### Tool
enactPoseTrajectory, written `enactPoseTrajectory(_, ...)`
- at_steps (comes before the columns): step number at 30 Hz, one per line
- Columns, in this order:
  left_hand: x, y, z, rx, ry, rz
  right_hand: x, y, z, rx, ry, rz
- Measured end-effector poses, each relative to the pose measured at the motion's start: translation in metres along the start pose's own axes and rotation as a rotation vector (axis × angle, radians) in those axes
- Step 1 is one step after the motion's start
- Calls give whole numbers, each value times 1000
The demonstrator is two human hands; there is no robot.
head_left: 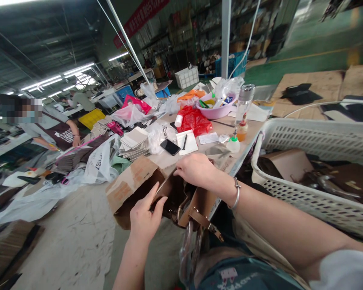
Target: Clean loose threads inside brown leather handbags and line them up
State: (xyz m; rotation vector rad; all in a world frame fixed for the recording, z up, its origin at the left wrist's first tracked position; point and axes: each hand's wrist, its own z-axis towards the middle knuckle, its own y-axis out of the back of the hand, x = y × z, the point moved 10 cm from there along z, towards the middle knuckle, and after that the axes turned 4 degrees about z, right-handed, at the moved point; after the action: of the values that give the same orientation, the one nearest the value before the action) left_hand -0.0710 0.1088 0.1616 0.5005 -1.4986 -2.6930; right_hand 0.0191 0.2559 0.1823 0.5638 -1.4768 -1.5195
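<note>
A brown handbag (pixel 201 203) stands open at the table's near edge, its plastic-wrapped handles hanging toward me. My left hand (pixel 147 213) is at the bag's left side, thumb and index finger apart along the edge of its raised panel. At the top of that panel, my right hand (pixel 195 169) has its fingers closed on the bag's edge; a silver bracelet is on that wrist. Just left of the bag lies an open cardboard box (pixel 136 181) with a dark inside. What lies deep in the bag is too dark to make out.
A white plastic basket (pixel 290 189) of brown bags stands at right. Beyond my hands are a black phone (pixel 170 147), a pink basin (pixel 218 110), a clear bottle (pixel 245 100) and red plastic (pixel 193 121). A person (pixel 54 125) works at far left.
</note>
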Motion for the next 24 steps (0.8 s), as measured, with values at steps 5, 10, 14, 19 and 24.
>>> enactPoseTrajectory(5,7,-1,8,-55,20,-41,-3,2,-2,-3,-11,18)
enactPoseTrajectory(10,7,0,13,-98,35,-47,-2,2,-3,19,-4,31)
enactPoseTrajectory(14,7,2,13,-136,54,-27,-3,3,-3,10,-1,41)
enactPoseTrajectory(19,9,-1,13,-100,95,7,-2,4,-4,-2,5,29)
enactPoseTrajectory(24,8,-4,12,-73,64,27,-2,4,-4,-11,-2,30)
